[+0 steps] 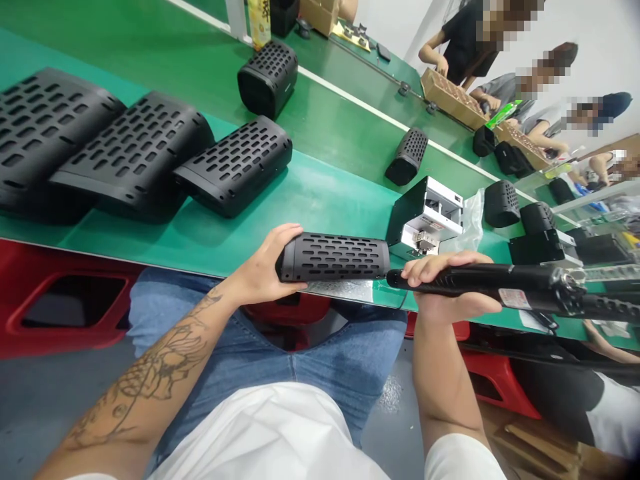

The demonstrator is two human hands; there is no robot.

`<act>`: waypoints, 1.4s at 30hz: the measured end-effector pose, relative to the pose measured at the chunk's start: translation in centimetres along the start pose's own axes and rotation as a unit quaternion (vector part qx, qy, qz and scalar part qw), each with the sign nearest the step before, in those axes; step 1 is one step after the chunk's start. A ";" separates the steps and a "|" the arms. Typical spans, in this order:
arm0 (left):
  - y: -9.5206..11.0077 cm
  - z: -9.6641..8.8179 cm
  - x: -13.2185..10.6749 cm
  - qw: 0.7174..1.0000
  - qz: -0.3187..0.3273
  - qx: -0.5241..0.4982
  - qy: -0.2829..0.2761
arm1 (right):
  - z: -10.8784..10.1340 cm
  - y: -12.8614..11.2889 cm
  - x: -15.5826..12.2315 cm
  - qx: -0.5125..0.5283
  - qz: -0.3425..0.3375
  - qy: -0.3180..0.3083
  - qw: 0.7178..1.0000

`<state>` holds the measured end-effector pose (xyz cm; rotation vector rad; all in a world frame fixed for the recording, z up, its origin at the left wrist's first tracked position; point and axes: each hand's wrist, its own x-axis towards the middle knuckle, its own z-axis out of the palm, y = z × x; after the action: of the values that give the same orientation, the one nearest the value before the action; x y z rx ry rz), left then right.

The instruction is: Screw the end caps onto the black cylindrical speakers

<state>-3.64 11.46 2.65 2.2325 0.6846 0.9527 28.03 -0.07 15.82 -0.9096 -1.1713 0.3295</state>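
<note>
My left hand (263, 267) is wrapped around the left end of a black speaker housing (340, 257) with rows of oblong slots. The housing lies on its side near the table's front edge. In my right hand (443, 287) is a black electric screwdriver (505, 279), held level, its tip pointing left at the housing's right end. Whether the bit touches a screw there cannot be made out. Just behind the screwdriver tip stands a black and silver screw feeder (425, 217).
Several similar housings (235, 163) stand at the left of the green table (325, 190). More sit farther back, one near a yellow bottle (259, 23) and another housing (407, 157) behind the feeder. Co-workers (460, 47) work across the table. A red stool (65, 307) is at lower left.
</note>
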 end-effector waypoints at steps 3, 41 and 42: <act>-0.4 -0.4 0.4 1.000 0.012 0.005 -0.003 | 0.0 0.4 0.6 0.057 0.018 -0.025 0.998; -2.5 0.3 1.0 0.998 0.059 0.001 0.010 | -7.9 7.4 8.7 -0.101 -0.012 0.131 0.986; -2.5 0.4 1.0 0.998 0.058 -0.002 0.008 | -7.7 6.9 8.3 -0.100 -0.008 0.128 0.987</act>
<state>-3.30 13.71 1.11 2.2832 0.5641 1.0274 39.73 6.22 15.27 -1.0828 -0.9845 0.0786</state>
